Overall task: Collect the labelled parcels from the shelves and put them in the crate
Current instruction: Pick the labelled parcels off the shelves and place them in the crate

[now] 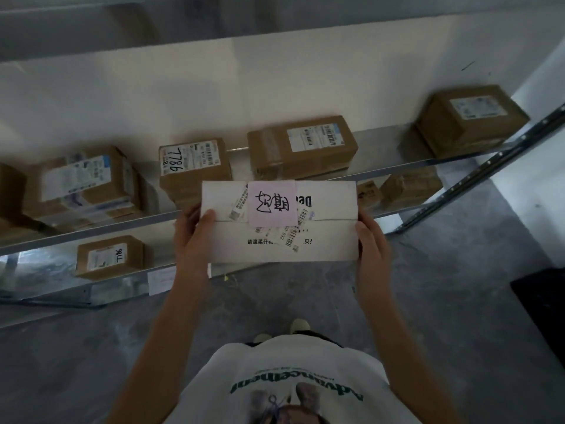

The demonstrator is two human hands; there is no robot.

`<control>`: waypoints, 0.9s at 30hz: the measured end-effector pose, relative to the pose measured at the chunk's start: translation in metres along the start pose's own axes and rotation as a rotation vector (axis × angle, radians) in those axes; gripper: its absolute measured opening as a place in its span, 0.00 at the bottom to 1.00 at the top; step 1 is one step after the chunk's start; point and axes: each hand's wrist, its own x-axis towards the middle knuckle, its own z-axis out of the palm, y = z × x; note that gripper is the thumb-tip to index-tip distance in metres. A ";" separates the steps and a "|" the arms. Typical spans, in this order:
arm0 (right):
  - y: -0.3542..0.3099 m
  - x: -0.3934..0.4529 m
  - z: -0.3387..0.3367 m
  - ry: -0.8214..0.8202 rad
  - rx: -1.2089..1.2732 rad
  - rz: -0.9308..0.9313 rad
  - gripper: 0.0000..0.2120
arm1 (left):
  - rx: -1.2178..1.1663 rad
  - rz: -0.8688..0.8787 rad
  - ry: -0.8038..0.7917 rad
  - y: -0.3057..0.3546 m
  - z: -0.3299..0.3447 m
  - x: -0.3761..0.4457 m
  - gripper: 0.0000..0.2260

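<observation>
I hold a flat white parcel (330,237) in front of the metal shelf (397,165), at chest height. A pink note with handwriting (272,203) is stuck on its top among barcode stickers. My left hand (195,231) grips its left edge, thumb on top. On the opposite edge, my right hand (371,240) grips the parcel. Brown labelled parcels stand on the shelf behind: one marked 7786 (195,166), a wide one (302,145) and one at the far right (470,120). No crate is clearly in view.
More brown boxes sit at the shelf's left end (82,182) and on the lower shelf (110,255). A slanted shelf post (477,175) runs down at the right. A dark object (544,304) lies on the grey floor at the right edge.
</observation>
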 end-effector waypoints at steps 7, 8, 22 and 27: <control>0.004 -0.031 -0.009 0.152 0.042 0.024 0.13 | 0.057 0.027 -0.240 -0.007 0.002 0.010 0.17; 0.006 -0.035 -0.012 0.184 0.044 0.034 0.13 | 0.073 0.017 -0.271 -0.009 0.005 0.010 0.17; 0.004 -0.040 -0.094 0.437 0.117 0.033 0.17 | 0.175 0.077 -0.668 -0.018 0.102 -0.027 0.19; 0.006 -0.012 -0.145 0.445 0.114 0.050 0.18 | 0.234 0.062 -0.672 -0.035 0.158 -0.045 0.18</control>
